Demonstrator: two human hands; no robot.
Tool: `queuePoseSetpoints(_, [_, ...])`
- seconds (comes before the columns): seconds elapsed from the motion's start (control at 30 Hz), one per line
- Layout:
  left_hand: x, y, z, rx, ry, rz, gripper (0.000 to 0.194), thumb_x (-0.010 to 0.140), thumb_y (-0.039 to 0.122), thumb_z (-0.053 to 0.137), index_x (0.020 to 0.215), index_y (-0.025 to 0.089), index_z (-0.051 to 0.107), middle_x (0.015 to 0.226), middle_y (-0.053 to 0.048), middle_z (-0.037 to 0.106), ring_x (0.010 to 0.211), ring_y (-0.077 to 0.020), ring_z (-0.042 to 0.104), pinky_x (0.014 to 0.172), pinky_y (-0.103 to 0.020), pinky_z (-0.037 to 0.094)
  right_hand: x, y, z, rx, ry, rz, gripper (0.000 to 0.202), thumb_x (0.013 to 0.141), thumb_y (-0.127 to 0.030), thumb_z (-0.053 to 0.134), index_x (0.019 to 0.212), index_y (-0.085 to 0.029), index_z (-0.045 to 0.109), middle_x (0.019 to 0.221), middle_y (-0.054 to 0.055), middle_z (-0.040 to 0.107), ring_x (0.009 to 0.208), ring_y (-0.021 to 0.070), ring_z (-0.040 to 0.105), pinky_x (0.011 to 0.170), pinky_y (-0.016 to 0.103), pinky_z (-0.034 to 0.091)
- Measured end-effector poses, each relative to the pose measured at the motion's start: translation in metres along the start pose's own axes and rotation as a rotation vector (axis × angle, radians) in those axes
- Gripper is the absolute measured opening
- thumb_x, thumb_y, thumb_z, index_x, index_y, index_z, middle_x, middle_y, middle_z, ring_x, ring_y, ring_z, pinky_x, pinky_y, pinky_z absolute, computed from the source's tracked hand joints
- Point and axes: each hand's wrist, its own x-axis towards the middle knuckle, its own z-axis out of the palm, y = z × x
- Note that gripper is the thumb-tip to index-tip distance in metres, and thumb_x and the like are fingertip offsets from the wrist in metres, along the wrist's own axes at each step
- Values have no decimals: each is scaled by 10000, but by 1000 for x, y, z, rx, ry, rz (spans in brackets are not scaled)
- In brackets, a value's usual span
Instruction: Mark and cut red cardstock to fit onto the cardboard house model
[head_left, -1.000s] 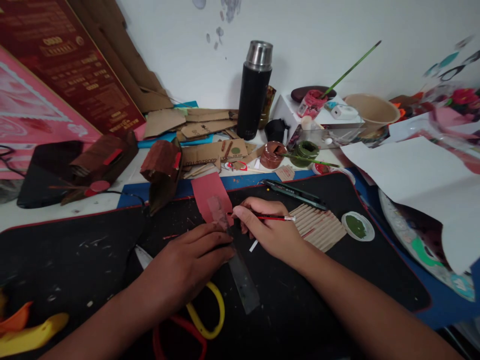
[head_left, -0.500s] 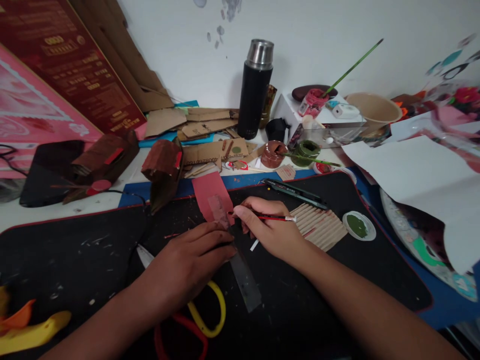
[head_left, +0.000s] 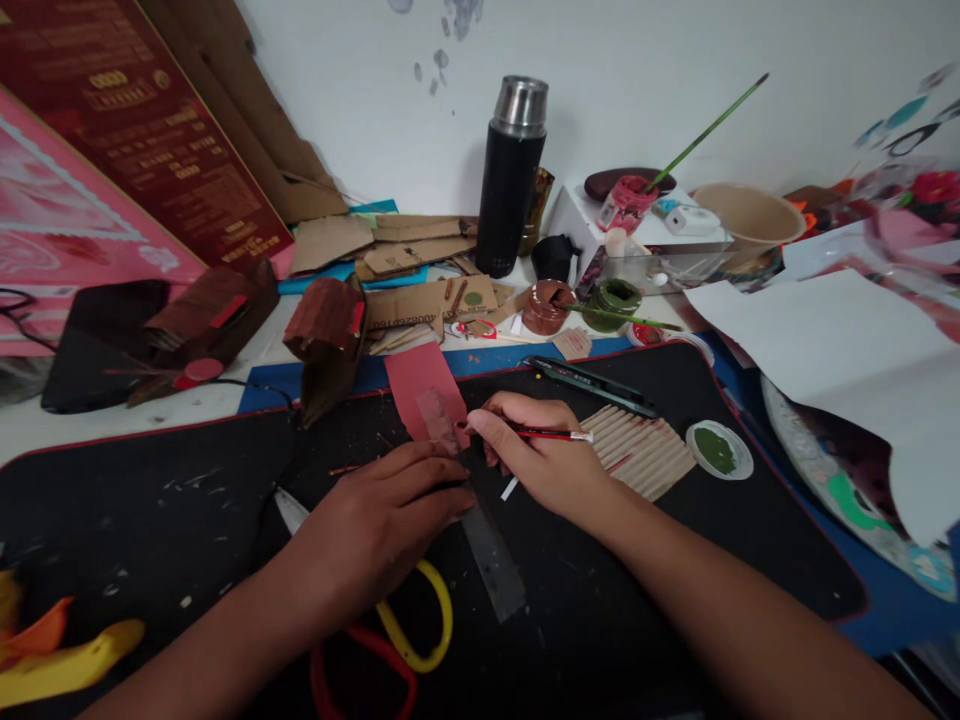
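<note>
My left hand (head_left: 397, 505) lies with its fingers stretched out across a clear ruler (head_left: 491, 570), pressing it down. The ruler's far end rests over a piece of red paper (head_left: 424, 380). In my right hand (head_left: 544, 450) is a red and black pencil (head_left: 551, 434), held in a pinch. Its tip is beside the ruler at the paper's lower right edge, partly hidden by my fingers. A small white strip (head_left: 510, 489) lies under my right hand. Scissors with yellow and red handles (head_left: 442, 625) lie partly beneath my left hand and forearm.
On the black mat (head_left: 187, 540) are a box cutter (head_left: 589, 385), corrugated cardboard (head_left: 645, 455) and a lid of green paint (head_left: 716, 450). Behind stand a black thermos (head_left: 511, 190), a brown paint jar (head_left: 546, 308), a green paint jar (head_left: 611, 303) and a small brown model (head_left: 326, 325).
Hardly anything differs. The ruler and both hands are in nearly the same place; the view has shifted very slightly.
</note>
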Motion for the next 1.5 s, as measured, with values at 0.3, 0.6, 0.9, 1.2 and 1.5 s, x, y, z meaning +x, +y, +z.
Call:
queuePoseSetpoints(0.3, [2,0,0,-22,-1,-1,223,1023,55,592,1142,173,738,1180,-88,785,1141,-235,730,956,-374,644,-2,0,0,12,-1,-7,398,1095,-439,581,773,-219,657,628,-39,612,593,117,571,610,273,437])
queuePoseSetpoints(0.6, [0,0,1,-32,-7,-5,218,1035,71,589,1165,173,732,1193,-91,779,1147,-248,723,941,-389,644,-3,-3,-2,-80,7,-58,441,1107,-425,552,747,-197,665,586,-42,566,572,112,527,596,265,393])
queuePoseSetpoints(0.9, [2,1,-2,-24,-10,-3,195,1038,83,597,1142,168,739,1180,-91,786,1128,-246,734,946,-395,652,-4,-3,-2,-111,-3,-40,477,1112,-453,533,754,-187,704,553,-42,560,539,110,514,565,265,374])
queuePoseSetpoints(1.2, [-2,1,1,29,-14,18,247,1024,64,591,1196,169,733,1224,-91,788,1226,-270,716,1030,-444,638,-4,-3,-2,132,102,0,399,1086,-463,595,822,-195,726,553,-49,598,481,99,571,506,226,436])
queuePoseSetpoints(1.5, [-14,-3,-6,129,69,58,299,1035,60,588,1290,142,720,1316,-112,781,1330,-244,680,1156,-412,559,-3,-4,-2,190,39,-33,260,1046,-419,653,1032,-193,781,851,10,778,632,109,701,599,220,561])
